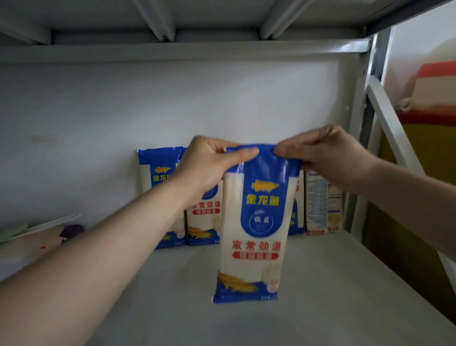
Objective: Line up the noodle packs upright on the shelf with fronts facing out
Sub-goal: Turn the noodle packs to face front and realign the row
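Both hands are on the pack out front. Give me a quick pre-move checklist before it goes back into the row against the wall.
1. Grip: left hand and right hand both pinch the top edge of the held pack: ok.
2. Front facing out: printed front toward the camera: ok.
3. Upright: the held pack stands nearly vertical, slightly tilted: ok.
4. Bottom on the shelf: touching or just above, cannot tell.
5. Slot in the row: space behind the held pack is hidden by it: cannot tell.
6. Row fronts: leftmost pack shows its front; rightmost pack shows fine print, apparently its back: not ok.
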Demonstrator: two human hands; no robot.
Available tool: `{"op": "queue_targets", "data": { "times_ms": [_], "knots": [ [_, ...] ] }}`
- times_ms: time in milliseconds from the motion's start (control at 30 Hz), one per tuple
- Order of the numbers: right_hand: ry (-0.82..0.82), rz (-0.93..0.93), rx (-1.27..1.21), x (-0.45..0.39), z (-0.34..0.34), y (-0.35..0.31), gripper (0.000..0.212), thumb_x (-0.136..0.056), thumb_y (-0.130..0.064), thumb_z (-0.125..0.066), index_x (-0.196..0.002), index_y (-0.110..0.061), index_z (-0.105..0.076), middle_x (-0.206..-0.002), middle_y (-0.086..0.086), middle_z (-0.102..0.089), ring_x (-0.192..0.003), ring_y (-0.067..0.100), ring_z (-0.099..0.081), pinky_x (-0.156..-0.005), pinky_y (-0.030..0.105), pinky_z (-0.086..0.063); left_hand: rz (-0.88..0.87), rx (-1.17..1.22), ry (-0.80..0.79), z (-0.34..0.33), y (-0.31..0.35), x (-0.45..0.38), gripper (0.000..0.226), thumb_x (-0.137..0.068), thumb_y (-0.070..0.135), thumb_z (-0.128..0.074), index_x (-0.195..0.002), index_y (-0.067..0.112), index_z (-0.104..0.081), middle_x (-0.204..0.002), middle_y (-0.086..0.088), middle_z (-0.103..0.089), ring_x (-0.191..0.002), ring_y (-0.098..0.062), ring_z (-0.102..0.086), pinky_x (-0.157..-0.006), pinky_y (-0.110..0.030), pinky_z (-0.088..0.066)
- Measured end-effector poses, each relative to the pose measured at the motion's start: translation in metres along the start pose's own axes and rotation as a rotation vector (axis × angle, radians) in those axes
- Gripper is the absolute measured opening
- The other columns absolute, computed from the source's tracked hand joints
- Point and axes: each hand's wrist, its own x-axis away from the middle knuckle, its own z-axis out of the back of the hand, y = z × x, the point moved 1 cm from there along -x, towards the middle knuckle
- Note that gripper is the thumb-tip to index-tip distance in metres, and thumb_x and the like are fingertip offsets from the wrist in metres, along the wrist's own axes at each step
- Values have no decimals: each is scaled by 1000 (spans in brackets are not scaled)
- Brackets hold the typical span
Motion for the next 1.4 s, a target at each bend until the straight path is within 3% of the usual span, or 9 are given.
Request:
{"op": "queue_targets", "data": {
  "times_ms": [200, 400, 600, 733, 867, 1000, 1133, 1233, 1400],
  "knots": [
    [-105, 26, 213, 6, -6, -16, 18, -66, -27, -68, -76, -12, -71, -71, 2, -75, -64, 14, -72, -56, 20, -58, -55, -46, -41, 6, 13, 1, 6, -78, 21, -71, -81, 17, -74, -79, -1, -75, -74, -14, -72, -71, -27, -58],
    [-10, 43, 254, -7, -11, -13, 16, -80, -21, -69, -66, -14, -69, -59, -4, -72, -52, 5, -67, -48, 13, -51, -4, -79, -27, 15, 6, -7, 8, -82, 24, -69, -81, 18, -73, -77, 2, -76, -77, -14, -73, -72, -26, -58],
    [16, 36, 178, -14, -6, -13, 22, -73, -30, -69, -78, -10, -72, -77, 6, -75, -69, 19, -73, -65, 26, -60, -30, 43, 68, 9, 7, -11, 26, -86, 33, -63, -81, 8, -70, -77, -1, -75, -73, -15, -72, -65, -23, -57],
    [19, 24, 144, -13, -10, -5, 14, -81, -23, -67, -72, -12, -68, -72, 0, -75, -65, 15, -72, -56, 21, -58, 77, 42, 12, 6, -14, 3, 51, -67, 51, -63, -98, 11, -65, -95, -1, -73, -87, -16, -70, -76, -28, -57],
    [55, 28, 42, -16, -9, 1, 12, -85, -19, -65, -76, -11, -67, -70, -3, -74, -62, 10, -71, -53, 17, -54, 358, -118, -242, -5, -76, 38, 39, -67, 31, -78, -103, 32, -63, -97, 15, -70, -91, -1, -65, -79, -22, -53],
    [75, 28, -46, -19, -7, 5, 10, -82, -19, -66, -77, -11, -68, -77, 3, -75, -67, 15, -72, -58, 23, -57, 531, 177, -183, -30, -120, 65, 30, -72, 7, -76, -94, 25, -67, -92, 9, -74, -90, -8, -70, -66, -19, -55],
    [4, -120, -166, -3, -3, 37, 27, -70, -26, -67, -93, -12, -67, -98, 8, -74, -88, 24, -72, -76, 36, -60, 514, 259, -121, -37, -129, 69, 25, -73, 3, -75, -88, 21, -71, -89, 5, -76, -82, -9, -72, -65, -19, -55],
    [-169, -355, -88, 33, -10, 84, 44, -71, -19, -70, -114, -14, -61, -106, 0, -73, -97, 17, -70, -78, 31, -59, 476, 238, -115, -38, -127, 66, 23, -73, 5, -76, -89, 21, -72, -90, 4, -76, -84, -10, -72, -68, -18, -55],
    [-145, -488, -42, 59, -30, 136, 33, -75, 0, -73, -98, -23, -70, -98, -6, -74, -93, 13, -69, -76, 26, -59, 479, 206, -92, -36, -130, 56, 25, -72, 11, -78, -93, 24, -70, -97, 3, -75, -92, -12, -71, -84, -27, -55]
  ]
}}
